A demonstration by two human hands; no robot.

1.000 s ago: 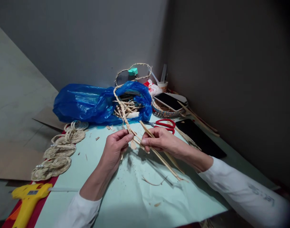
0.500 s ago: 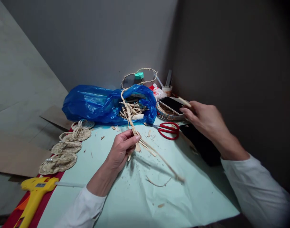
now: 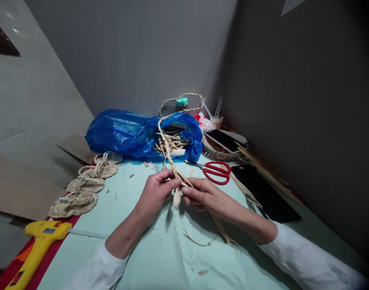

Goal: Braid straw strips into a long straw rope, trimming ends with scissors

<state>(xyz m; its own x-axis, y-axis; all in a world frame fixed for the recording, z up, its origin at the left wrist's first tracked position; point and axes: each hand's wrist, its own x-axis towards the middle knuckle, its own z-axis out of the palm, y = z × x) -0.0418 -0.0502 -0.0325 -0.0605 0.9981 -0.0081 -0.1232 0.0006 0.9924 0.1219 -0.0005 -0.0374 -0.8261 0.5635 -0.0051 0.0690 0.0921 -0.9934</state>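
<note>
A braided cord of pale dried plant fibre (image 3: pixel 165 143) runs from a loop at the back, across the mouth of the blue plastic bag, down to my hands. My left hand (image 3: pixel 157 191) pinches the lower end of the braid between thumb and fingers. Close against it, my right hand (image 3: pixel 210 197) is closed on the fibre strands fanning from that end. One flat strand end (image 3: pixel 177 199) hangs between the hands, and longer strands (image 3: pixel 222 230) come out below my right hand. More dried strips (image 3: pixel 176 152) fill the bag (image 3: pixel 120 131).
Red-handled scissors (image 3: pixel 217 172) lie in front of the bag. To the right are a phone (image 3: pixel 222 140) on a round tray, a black flat panel (image 3: pixel 265 197) and long strips (image 3: pixel 267 171). Small woven sandals (image 3: pixel 86 185) line the left edge, near a yellow glue gun (image 3: pixel 46 233).
My right hand has come from beside the phone at the right to the strands by my left hand and closed on them. My left hand keeps its pinch on the braid.
</note>
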